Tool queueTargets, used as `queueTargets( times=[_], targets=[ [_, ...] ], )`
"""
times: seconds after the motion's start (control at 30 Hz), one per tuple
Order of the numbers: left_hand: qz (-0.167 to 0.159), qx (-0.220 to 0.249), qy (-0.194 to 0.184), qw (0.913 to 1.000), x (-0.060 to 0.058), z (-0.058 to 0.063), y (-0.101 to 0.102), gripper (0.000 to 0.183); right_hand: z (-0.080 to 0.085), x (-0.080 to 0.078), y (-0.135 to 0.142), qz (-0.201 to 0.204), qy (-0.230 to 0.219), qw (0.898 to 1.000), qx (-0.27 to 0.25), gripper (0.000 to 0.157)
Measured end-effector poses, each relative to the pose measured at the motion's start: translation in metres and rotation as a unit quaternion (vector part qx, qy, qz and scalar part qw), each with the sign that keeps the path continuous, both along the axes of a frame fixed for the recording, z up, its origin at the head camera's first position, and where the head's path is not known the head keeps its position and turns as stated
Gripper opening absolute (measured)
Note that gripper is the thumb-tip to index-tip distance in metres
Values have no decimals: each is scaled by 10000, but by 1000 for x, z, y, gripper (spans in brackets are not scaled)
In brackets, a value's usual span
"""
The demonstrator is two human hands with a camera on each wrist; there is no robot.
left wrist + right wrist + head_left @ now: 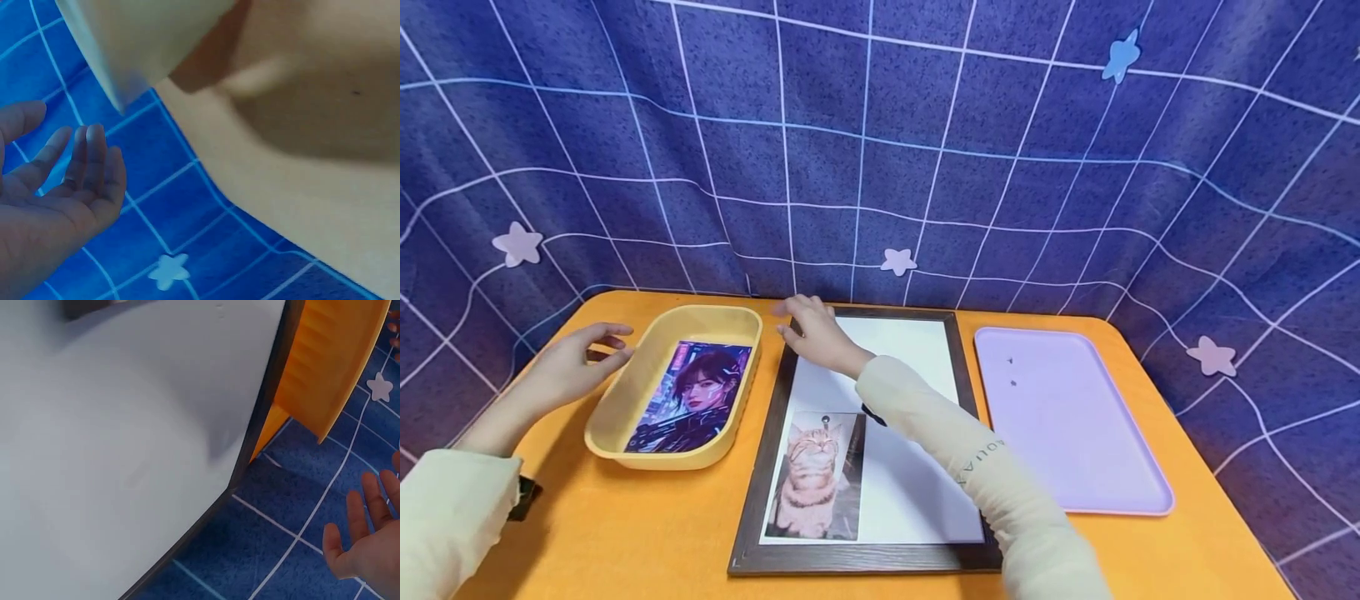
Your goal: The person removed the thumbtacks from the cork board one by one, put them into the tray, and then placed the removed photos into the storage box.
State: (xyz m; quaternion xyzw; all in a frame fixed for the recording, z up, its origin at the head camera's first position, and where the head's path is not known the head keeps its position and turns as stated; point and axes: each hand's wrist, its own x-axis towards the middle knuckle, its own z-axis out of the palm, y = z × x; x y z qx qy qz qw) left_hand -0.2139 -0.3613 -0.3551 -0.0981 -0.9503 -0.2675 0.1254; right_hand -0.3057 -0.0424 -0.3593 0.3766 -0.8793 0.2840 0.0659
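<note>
The left hand [576, 358] is held at the left of the head view, just beside the rim of a yellow basin [692, 458]. Its fingers are loosely bent with a gap before the thumb, and nothing is gripped; whether the rim is touched cannot be told. The right hand [820, 333] is held over the upper left corner of a dark frame [865, 559] at the middle of the view. Its fingers are relaxed, thumb apart, and nothing is held.

A colourful printed picture [696, 400] is laid face up in the basin, probably so that it is kept flat and within reach of either hand. At the lower left of the frame's white board [917, 500], a cat photo [812, 492] is placed upright. A round-headed tack [826, 421] is seen near its top edge, presumably so that the photo is kept from sliding.

At the right, two tiny dark pieces [1012, 383] are set in a purple tray [1075, 417], whose raised rim would likely keep them from being lost on the orange table [625, 525]. A star-decorated curtain [880, 167] is hung behind.
</note>
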Motion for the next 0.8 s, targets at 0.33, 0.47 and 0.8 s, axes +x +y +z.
queueTargets(
  times=[0.33, 0.47, 0.8],
  targets=[
    [-527, -434, 832, 9942, 7, 15, 46, 37, -5, 4, 32, 163, -183, 9997, -99, 24],
    [-683, -494, 814, 9931, 12, 16, 64, 37, -7, 9, 43, 260, -223, 9993, -121, 23],
    [-1134, -1004, 1616, 9752, 19, 4, 100, 35, -15, 22, 63, 449, 17, 9989, 98, 21]
  ],
)
